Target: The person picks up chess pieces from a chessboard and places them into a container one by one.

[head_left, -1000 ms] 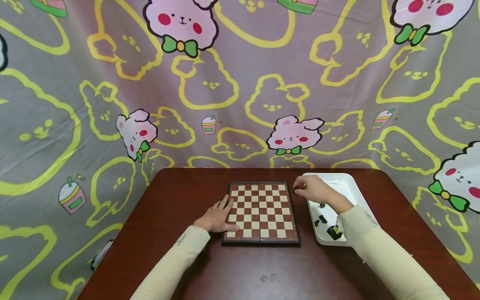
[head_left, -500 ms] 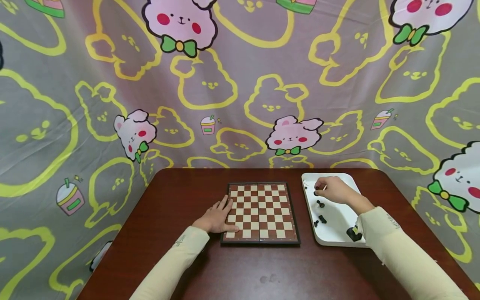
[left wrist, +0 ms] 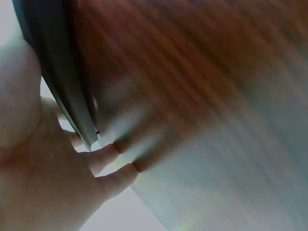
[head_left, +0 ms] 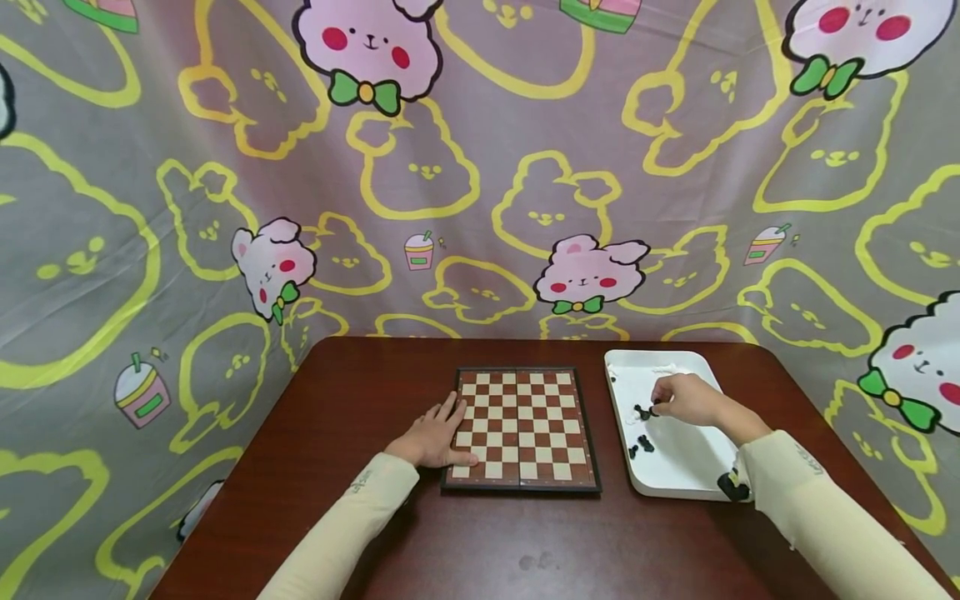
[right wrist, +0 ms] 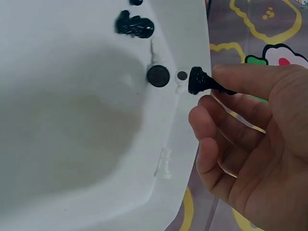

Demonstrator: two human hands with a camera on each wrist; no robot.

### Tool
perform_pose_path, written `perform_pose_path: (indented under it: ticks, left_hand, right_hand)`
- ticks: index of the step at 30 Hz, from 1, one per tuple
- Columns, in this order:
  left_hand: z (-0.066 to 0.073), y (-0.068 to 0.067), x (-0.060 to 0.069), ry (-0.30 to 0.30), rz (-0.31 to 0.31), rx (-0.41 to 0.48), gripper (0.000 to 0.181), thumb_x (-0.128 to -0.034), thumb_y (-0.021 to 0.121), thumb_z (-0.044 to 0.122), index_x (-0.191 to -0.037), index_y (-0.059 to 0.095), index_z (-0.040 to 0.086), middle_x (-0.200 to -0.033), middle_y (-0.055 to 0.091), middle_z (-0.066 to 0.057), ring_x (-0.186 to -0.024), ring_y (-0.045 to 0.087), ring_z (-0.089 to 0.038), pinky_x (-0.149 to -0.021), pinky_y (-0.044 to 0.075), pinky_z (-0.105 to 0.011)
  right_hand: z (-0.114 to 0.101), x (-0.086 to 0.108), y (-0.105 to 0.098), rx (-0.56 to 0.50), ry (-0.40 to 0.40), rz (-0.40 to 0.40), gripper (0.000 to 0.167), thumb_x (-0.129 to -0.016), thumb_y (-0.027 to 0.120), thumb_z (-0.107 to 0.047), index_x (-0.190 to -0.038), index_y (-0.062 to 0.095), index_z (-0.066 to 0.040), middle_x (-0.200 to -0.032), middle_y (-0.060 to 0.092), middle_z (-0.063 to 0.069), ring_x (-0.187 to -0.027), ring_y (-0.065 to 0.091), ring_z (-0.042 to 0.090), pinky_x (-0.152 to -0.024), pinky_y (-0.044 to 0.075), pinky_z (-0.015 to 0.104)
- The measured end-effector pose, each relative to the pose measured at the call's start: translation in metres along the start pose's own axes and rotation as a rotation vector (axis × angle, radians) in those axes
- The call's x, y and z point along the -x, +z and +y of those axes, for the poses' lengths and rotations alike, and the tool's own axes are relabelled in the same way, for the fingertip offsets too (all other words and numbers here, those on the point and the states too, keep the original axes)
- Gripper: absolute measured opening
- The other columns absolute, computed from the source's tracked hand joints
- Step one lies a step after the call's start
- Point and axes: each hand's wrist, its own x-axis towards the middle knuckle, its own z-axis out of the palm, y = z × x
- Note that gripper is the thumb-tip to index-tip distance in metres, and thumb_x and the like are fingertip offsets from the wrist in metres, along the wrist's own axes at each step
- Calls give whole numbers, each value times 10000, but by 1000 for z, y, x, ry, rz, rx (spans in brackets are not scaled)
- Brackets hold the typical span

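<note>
My left hand (head_left: 431, 437) rests with spread fingers on the left edge of a brown and cream chessboard (head_left: 520, 429). In the left wrist view, the fingers (left wrist: 111, 182) reach past the dark board rim (left wrist: 65, 72). Over the white tray (head_left: 675, 477) at the right, my right hand (head_left: 690, 400) pinches a black chess piece (right wrist: 198, 81) between thumb and fingers. Its exact kind is hard to make out. Just by it lies another black piece (head_left: 642, 412). More black pieces (head_left: 646, 443) lie nearer the tray's front left.
The tray stands right of the board, a strip of table apart. Small white pieces (head_left: 666, 368) lie at its far end. A brown wooden table (head_left: 480, 542) carries everything. Patterned cloth (head_left: 480, 192) hangs behind it and at both sides.
My right hand has moved from beside the board's right edge to over the tray, then a little nearer and further right. The left hand stays on the board.
</note>
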Motion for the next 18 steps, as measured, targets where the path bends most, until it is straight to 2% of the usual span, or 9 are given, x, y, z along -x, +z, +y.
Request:
perform_pose_path:
  ticks: [10, 18]
  left_hand:
    - [2, -3, 2, -10, -8, -1, 1072, -783, 577, 694, -1537, 87, 112, -1576, -23, -135, -1376, 194, -410, -1033, 275, -563]
    - [2, -2, 2, -6, -6, -3, 1070, -786, 573, 696, -1537, 87, 109, -1576, -21, -137, -1374, 197, -413, -1035, 273, -560]
  right_hand:
    - [3, 7, 3, -36, -5, -23, 80, -789, 715, -79, -762, 640, -84, -677, 616, -72, -607, 481, 77, -581, 391, 288]
    - [10, 11, 3, -4, 25, -40, 79, -799, 709, -116, -769, 636, -111, -696, 601, -72, -625, 483, 95, -595, 400, 303]
